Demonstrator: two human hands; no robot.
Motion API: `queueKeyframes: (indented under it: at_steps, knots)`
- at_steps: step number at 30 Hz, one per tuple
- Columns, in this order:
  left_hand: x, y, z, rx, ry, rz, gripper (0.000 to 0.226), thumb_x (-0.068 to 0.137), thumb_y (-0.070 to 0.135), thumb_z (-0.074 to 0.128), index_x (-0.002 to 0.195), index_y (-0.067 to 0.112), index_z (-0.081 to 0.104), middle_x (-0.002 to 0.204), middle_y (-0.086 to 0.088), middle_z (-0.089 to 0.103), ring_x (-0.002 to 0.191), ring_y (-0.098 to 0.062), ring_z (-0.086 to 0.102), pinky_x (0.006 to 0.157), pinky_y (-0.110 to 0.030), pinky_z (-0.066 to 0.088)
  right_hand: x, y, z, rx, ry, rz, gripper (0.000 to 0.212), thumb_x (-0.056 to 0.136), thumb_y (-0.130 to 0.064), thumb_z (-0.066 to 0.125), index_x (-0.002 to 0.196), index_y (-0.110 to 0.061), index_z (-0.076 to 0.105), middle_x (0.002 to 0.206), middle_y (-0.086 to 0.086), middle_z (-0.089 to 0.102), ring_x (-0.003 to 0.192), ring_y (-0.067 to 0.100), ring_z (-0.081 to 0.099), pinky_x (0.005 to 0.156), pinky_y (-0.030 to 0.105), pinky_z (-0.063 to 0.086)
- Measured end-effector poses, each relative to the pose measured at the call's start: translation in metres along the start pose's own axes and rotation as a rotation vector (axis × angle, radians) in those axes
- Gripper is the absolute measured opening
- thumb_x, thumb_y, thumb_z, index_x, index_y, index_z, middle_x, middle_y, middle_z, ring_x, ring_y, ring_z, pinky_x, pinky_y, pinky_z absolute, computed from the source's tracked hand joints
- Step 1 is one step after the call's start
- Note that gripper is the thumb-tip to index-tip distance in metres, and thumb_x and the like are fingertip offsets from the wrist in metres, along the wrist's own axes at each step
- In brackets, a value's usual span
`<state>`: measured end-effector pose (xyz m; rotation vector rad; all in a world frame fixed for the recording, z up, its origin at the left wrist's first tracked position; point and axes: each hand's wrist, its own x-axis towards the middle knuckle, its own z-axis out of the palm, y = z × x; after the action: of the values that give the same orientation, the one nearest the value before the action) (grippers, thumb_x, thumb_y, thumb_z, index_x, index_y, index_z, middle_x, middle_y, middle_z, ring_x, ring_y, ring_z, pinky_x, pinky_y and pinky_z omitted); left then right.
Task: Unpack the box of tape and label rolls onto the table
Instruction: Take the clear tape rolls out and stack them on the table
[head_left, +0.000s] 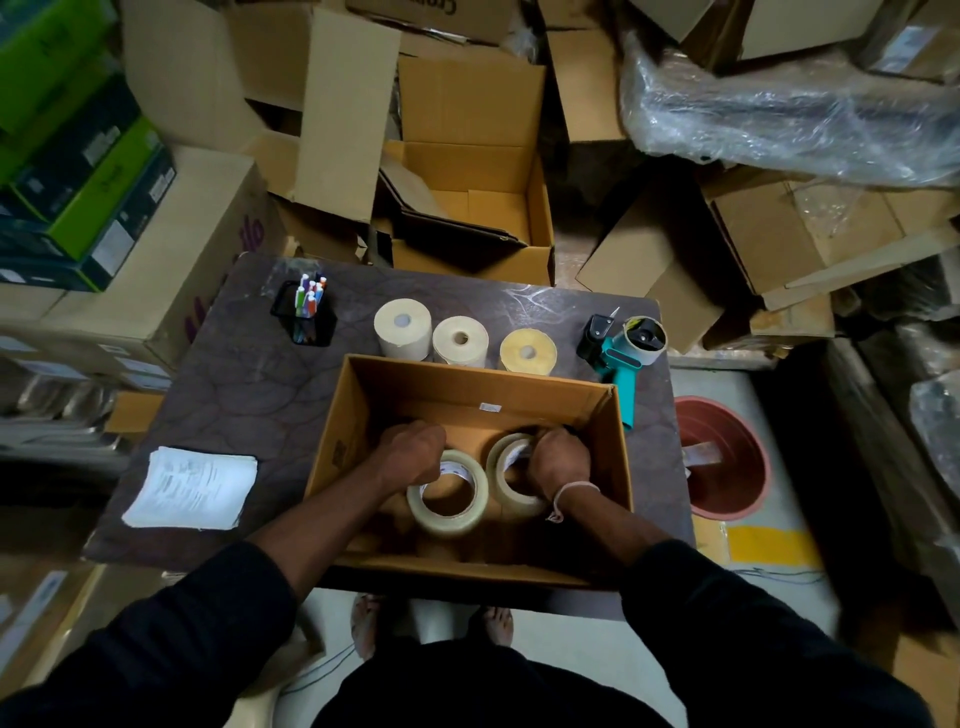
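— Where are the tape rolls?
— Inside the open box (358, 410) on the tabletop (249, 384): left hand (413, 449) grips one tape roll (448, 501), right hand (561, 457) grips another roll (511, 480).

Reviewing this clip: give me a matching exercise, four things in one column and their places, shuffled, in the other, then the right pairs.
Things:
1. pen holder
2. tape dispenser
3. stack of papers
4. clear tape roll

Places:
A. inside the open box, gripped by the left hand
B. far left corner of the table
C. table's right edge, beside the box
D. near left part of the table

Pairs: 1-B, 2-C, 3-D, 4-A
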<state>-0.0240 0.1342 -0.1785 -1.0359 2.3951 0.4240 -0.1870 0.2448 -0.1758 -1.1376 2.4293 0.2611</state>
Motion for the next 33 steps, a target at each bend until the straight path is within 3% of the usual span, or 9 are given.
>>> queueKeyframes:
  at_steps: [8,11,13,17,20,24,27,30,33]
  knots:
    - [-0.035,-0.007,-0.047,-0.058,0.038,0.031,0.029,0.084,0.024,0.076,0.111,0.015,0.069,0.114,-0.006,0.07,0.092,-0.022,0.07,0.077,-0.033,0.056,-0.007,-0.013,-0.036,-0.067,0.016,-0.151,0.024,0.093,-0.024,0.059,0.111,-0.014,0.07,0.116,0.009,0.072,0.108,0.028,0.069,0.086,0.037,0.056]
    - [-0.052,-0.022,-0.067,-0.204,0.026,0.029,0.033,0.08,0.03,0.081,0.108,0.017,0.069,0.099,0.003,0.066,0.064,-0.006,0.056,0.052,-0.021,0.039,-0.008,-0.014,-0.065,-0.023,-0.007,-0.198,0.028,0.091,-0.022,0.065,0.116,-0.009,0.068,0.121,0.012,0.069,0.112,0.03,0.066,0.093,0.038,0.054]
    - [-0.066,-0.034,-0.082,-0.266,0.035,0.016,0.029,0.076,0.038,0.082,0.1,0.023,0.074,0.087,0.009,0.068,0.069,-0.008,0.062,0.052,-0.022,0.04,-0.01,-0.014,-0.083,0.019,-0.019,-0.212,0.034,0.089,-0.028,0.069,0.116,-0.009,0.066,0.12,0.013,0.069,0.11,0.031,0.066,0.094,0.038,0.055]
    - [-0.091,-0.063,-0.11,-0.489,0.046,0.044,0.019,0.082,0.031,0.08,0.098,0.021,0.078,0.087,0.002,0.077,0.078,-0.018,0.075,0.069,-0.037,0.062,-0.015,-0.018,-0.115,0.145,-0.04,-0.226,0.041,0.088,-0.029,0.072,0.121,-0.007,0.063,0.121,0.014,0.065,0.113,0.033,0.061,0.096,0.036,0.048]
    - [-0.102,-0.092,-0.127,-0.656,0.076,0.109,0.011,0.086,0.018,0.077,0.096,0.019,0.079,0.082,-0.002,0.077,0.075,-0.022,0.075,0.057,-0.028,0.057,-0.017,-0.034,-0.14,0.152,0.007,-0.266,0.038,0.089,-0.03,0.069,0.115,-0.003,0.064,0.113,0.016,0.068,0.106,0.032,0.064,0.095,0.039,0.052]
    - [-0.111,-0.135,-0.14,-0.772,0.191,0.12,0.013,0.089,0.013,0.074,0.101,0.015,0.079,0.087,-0.01,0.078,0.074,-0.025,0.074,0.05,-0.021,0.053,-0.011,-0.068,-0.161,0.299,0.045,-0.284,0.03,0.089,-0.012,0.067,0.116,0.002,0.063,0.114,0.021,0.065,0.091,0.022,0.05,0.075,0.028,0.042]
    - [-0.118,-0.169,-0.14,-0.866,0.287,0.116,0.013,0.09,0.011,0.073,0.101,0.013,0.079,0.085,-0.009,0.078,0.071,-0.02,0.073,0.049,-0.02,0.053,-0.012,-0.106,-0.176,0.353,0.016,-0.278,0.004,0.095,-0.004,0.057,0.092,-0.003,0.061,0.085,0.008,0.058,0.09,0.023,0.049,0.053,0.01,0.041]
    - [-0.123,-0.204,-0.136,-0.932,0.364,0.097,0.011,0.09,0.011,0.072,0.095,0.018,0.079,0.075,-0.001,0.076,0.063,-0.008,0.069,0.049,-0.019,0.051,-0.013,-0.146,-0.182,0.36,0.078,-0.318,0.02,0.093,-0.01,0.061,0.108,0.003,0.063,0.094,0.008,0.06,0.095,0.032,0.059,0.074,0.029,0.047]
    - [-0.125,-0.241,-0.13,-0.991,0.434,0.056,0.011,0.089,0.012,0.072,0.097,0.014,0.079,0.075,-0.006,0.075,0.063,-0.012,0.067,0.05,-0.021,0.052,-0.008,-0.186,-0.183,0.373,0.098,-0.331,0.029,0.085,-0.019,0.07,0.107,0.0,0.067,0.096,0.008,0.067,0.089,0.026,0.063,0.074,0.035,0.049]
